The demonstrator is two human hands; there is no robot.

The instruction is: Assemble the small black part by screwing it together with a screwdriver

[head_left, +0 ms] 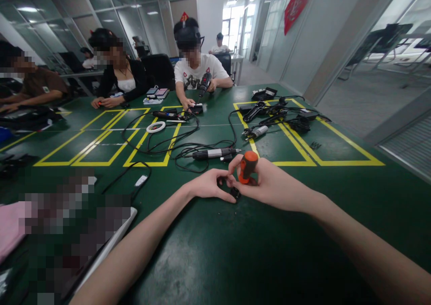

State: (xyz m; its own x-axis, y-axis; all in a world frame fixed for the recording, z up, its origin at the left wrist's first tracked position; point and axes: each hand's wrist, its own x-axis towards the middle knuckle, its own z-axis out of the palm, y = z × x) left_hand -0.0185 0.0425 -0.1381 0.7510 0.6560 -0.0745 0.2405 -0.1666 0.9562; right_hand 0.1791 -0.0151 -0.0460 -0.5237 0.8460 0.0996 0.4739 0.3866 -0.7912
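Note:
Gripped in my right hand (269,183) is a screwdriver (248,166) with an orange and dark handle, held upright over the green table. Its shaft and tip are hidden by my fingers. Just left of it, my left hand (213,183) curls its thumb and fingers around a small black part (235,192) low on the table top. Most of that part is covered, so its kind cannot be made out. Beyond my hands lies a grey and black electric screwdriver (212,153) with its cable.
Black cables (158,150) loop across the green table (269,260), over yellow tape outlines. Several tools and adapters (269,112) lie at the right rear. A tape roll (156,127) lies left of centre. Opposite, a person (198,71) holds a power drill (204,84); other people sit further left.

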